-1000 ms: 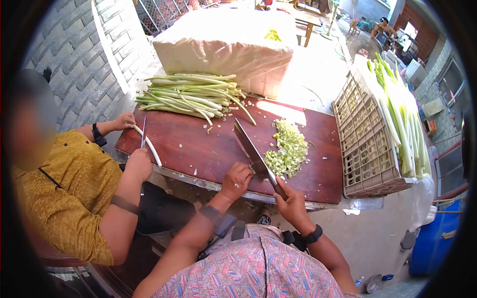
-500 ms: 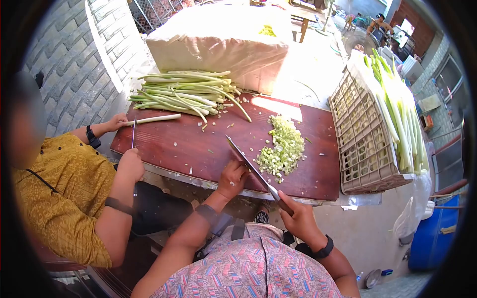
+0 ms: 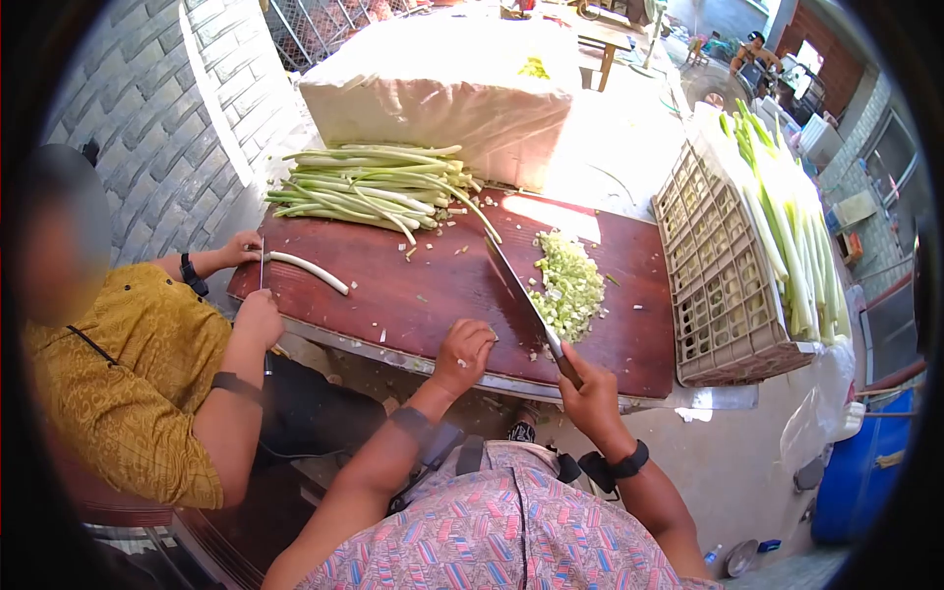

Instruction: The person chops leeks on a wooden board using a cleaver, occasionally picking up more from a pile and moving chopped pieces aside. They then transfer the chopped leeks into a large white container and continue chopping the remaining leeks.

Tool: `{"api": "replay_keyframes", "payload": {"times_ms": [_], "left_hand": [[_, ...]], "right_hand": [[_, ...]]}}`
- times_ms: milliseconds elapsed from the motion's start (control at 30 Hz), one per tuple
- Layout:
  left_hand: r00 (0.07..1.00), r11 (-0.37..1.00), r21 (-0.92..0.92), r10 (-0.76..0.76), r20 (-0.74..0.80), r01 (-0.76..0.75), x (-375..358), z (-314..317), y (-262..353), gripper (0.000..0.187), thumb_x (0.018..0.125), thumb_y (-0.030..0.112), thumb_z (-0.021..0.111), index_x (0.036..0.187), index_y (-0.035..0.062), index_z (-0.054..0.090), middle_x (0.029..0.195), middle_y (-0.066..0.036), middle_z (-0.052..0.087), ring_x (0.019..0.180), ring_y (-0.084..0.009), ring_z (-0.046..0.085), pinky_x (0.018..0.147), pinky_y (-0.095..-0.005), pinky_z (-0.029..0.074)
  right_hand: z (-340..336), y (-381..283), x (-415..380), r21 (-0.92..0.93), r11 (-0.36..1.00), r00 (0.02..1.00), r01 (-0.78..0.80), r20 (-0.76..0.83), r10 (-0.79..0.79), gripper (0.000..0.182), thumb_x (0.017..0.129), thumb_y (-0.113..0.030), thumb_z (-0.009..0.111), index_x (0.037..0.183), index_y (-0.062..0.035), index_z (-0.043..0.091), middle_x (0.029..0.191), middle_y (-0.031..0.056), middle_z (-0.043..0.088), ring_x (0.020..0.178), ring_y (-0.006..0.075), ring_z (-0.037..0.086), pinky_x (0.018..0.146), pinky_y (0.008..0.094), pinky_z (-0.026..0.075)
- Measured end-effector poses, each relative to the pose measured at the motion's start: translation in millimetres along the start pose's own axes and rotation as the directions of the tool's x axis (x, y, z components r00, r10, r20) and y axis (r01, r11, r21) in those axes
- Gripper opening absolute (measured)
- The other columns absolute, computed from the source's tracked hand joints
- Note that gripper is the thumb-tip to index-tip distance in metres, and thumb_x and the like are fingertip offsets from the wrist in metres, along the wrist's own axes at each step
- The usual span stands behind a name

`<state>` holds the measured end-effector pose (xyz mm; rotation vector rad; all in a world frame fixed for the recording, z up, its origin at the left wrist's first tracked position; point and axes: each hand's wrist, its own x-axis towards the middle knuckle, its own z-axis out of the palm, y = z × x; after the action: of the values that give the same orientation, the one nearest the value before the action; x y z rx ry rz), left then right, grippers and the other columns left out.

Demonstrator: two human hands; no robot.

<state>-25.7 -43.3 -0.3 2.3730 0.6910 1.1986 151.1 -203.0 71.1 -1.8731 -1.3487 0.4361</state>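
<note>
My right hand (image 3: 590, 391) is wrapped around the handle of a long knife (image 3: 515, 285). The blade points away from me, its edge along the left side of a heap of chopped green onion (image 3: 570, 280) on the dark red cutting board (image 3: 393, 295). My left hand (image 3: 465, 354) rests near the board's front edge, left of the knife, with its fingers curled together. Whatever those fingers may hold is too small to make out. Farther back on the board lies a pile of whole green onions (image 3: 364, 187).
At left a co-worker in a yellow shirt (image 3: 138, 383) holds a knife (image 3: 263, 270) across a green onion stalk (image 3: 313, 271). A plastic crate (image 3: 723, 280) with more green onions (image 3: 787, 236) stands right of the board. Behind is a covered white block (image 3: 433, 118).
My right hand and the knife have moved right and away from me, onto the heap's left side. The heap looks narrower. The co-worker's stalk now slants down toward me.
</note>
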Motion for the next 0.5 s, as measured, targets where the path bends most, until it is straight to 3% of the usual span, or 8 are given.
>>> {"api": "replay_keyframes", "payload": {"times_ms": [200, 233, 367, 433, 500], "left_hand": [[0.997, 0.998, 0.02, -0.054, 0.047, 0.053, -1.9, 10.6, -5.6, 0.012, 0.075, -0.002, 0.067, 0.085, 0.0037, 0.063, 0.09, -0.012, 0.062, 0.086, -0.0332, 0.06, 0.076, -0.041, 0.049], [0.998, 0.998, 0.023, -0.065, 0.025, 0.065, -2.0, 12.9, -6.3, 0.011, 0.076, -0.001, 0.067, 0.085, 0.0036, 0.063, 0.091, -0.012, 0.062, 0.086, -0.0333, 0.06, 0.075, -0.0413, 0.049], [0.998, 0.998, 0.027, -0.064, 0.005, 0.064, 0.0, 12.2, -4.4, 0.009, 0.077, 0.001, 0.067, 0.085, 0.0034, 0.063, 0.092, -0.012, 0.062, 0.084, -0.0335, 0.06, 0.073, -0.0416, 0.049], [0.998, 0.998, 0.033, -0.058, -0.002, 0.058, -0.1, 11.8, -4.1, 0.009, 0.077, 0.002, 0.067, 0.085, 0.0034, 0.063, 0.092, -0.012, 0.062, 0.084, -0.0335, 0.06, 0.073, -0.0414, 0.05], [0.999, 0.998, 0.039, -0.053, -0.009, 0.053, -0.3, 11.3, -4.0, 0.008, 0.077, 0.002, 0.067, 0.085, 0.0034, 0.063, 0.092, -0.012, 0.062, 0.084, -0.0334, 0.06, 0.073, -0.0412, 0.05]], "right_hand": [[-23.0, -25.2, -33.3, 0.04, 0.999, 0.998, -0.012, 0.068, 0.01, 0.049, 0.08, -0.003, 0.069, 0.128, -0.0071, 0.061, 0.089, 0.0244, 0.068, 0.076, 0.0291, 0.071, 0.068, 0.0307, 0.052], [-19.9, -19.9, -37.4, 0.054, 0.998, 0.998, 0.037, 0.054, -0.04, 0.052, 0.08, -0.012, 0.07, 0.131, -0.0137, 0.059, 0.083, 0.0204, 0.067, 0.072, 0.0375, 0.066, 0.065, 0.0428, 0.053], [-23.8, -25.8, -41.8, 0.033, 0.999, 0.995, 0.034, 0.095, -0.037, 0.053, 0.08, -0.012, 0.07, 0.132, -0.0144, 0.059, 0.082, 0.0201, 0.067, 0.071, 0.0369, 0.067, 0.065, 0.0432, 0.053], [-27.7, -30.5, -40.7, -0.004, 1.0, 0.985, -0.023, 0.17, 0.024, 0.05, 0.081, -0.006, 0.068, 0.13, -0.0071, 0.059, 0.088, 0.0223, 0.069, 0.074, 0.0286, 0.071, 0.068, 0.0315, 0.052], [-28.5, -33.0, -38.5, 0.013, 0.999, 0.984, -0.031, 0.174, 0.028, 0.051, 0.081, -0.006, 0.068, 0.131, -0.0076, 0.059, 0.088, 0.0225, 0.069, 0.075, 0.0298, 0.071, 0.067, 0.0325, 0.052]]}}
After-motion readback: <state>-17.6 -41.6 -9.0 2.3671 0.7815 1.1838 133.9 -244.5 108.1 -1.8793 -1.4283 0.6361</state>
